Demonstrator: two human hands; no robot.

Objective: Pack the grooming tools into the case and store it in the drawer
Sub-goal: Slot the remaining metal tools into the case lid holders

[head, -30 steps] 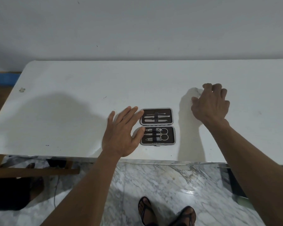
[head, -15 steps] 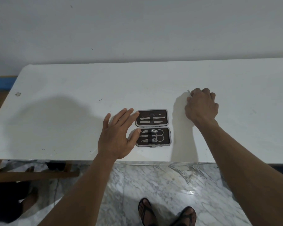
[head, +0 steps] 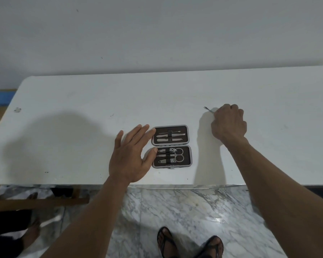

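Observation:
A small dark grooming case (head: pixel 188 146) lies open near the front edge of the white table (head: pixel 82 127). Straps hold several metal tools inside it, among them scissors and clippers. My left hand (head: pixel 130 157) rests flat on the table, fingers spread, its fingertips touching the case's left edge. To the right of the case, my right hand (head: pixel 228 121) is closed around a thin metal tool (head: pixel 208 109). The tool's pointed tip sticks out to the upper left of the fist, and the rest of it is hidden.
The table stands against a plain wall. Below its front edge lie a marble floor and my sandalled feet (head: pixel 190 244). Another person's bare feet (head: pixel 31 235) and a wooden frame (head: pixel 39 202) show at the lower left. No drawer is in view.
My right hand closed from spread fingers into a fist on the thin tool and drew back a little toward me. My left hand stayed at the case's left edge.

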